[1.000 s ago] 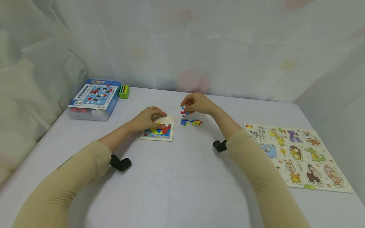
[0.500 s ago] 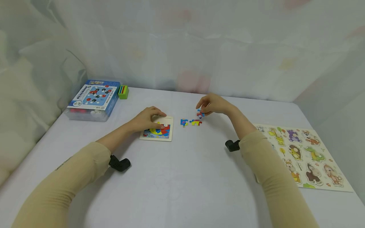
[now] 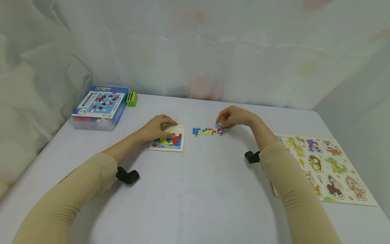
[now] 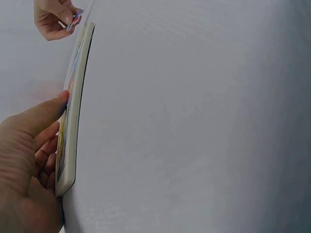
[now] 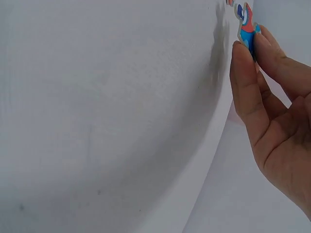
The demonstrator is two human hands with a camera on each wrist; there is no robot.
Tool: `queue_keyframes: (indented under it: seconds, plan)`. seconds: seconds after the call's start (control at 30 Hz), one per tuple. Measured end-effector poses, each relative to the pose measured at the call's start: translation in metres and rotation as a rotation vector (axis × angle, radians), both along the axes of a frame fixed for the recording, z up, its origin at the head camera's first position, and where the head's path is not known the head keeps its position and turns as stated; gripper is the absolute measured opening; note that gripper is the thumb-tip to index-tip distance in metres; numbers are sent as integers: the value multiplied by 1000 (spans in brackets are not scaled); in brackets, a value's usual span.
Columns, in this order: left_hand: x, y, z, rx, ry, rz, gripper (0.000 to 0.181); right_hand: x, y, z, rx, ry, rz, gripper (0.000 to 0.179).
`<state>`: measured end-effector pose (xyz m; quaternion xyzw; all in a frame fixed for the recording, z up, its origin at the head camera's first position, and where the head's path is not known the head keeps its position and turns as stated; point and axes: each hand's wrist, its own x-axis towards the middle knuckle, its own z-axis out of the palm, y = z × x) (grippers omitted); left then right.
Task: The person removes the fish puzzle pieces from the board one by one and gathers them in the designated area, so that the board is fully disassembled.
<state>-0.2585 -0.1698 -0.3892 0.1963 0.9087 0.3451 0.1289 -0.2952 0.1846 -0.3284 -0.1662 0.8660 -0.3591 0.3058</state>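
Observation:
In the head view my left hand (image 3: 155, 128) rests on a small wooden jigsaw board (image 3: 181, 145). Its thumb lies on the red, yellow and blue picture, and its index finger reaches the far edge. The palm hides much of the left side. My right hand (image 3: 237, 117) pinches a red and blue puzzle piece (image 5: 247, 29) with an eye on it, between thumb and fingertips, close over the table. Left of that piece lie a yellow and red piece (image 3: 209, 131) and a blue piece (image 3: 196, 131), side by side on the white cloth.
A molecule-model box (image 3: 100, 105) stands at the back left, with a small green block (image 3: 132, 99) beside it. On the right lies a large animal puzzle board (image 3: 326, 169), partly behind my right sleeve. A fabric curtain (image 3: 195, 51) closes off the back.
My right hand has carried its puzzle piece to the right and then toward me, into line with the two loose pieces. My left hand stays on the jigsaw board.

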Motion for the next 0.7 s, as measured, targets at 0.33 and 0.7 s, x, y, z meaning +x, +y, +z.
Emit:
queue_keyframes:
  seconds: [0.33, 0.7]
  plan:
    - [2, 1, 2, -11, -2, 1, 53, 2, 0, -3, 5, -53, 49, 23]
    - [1, 1, 1, -10, -9, 11, 53, 1, -2, -7, 57, -57, 16, 22]
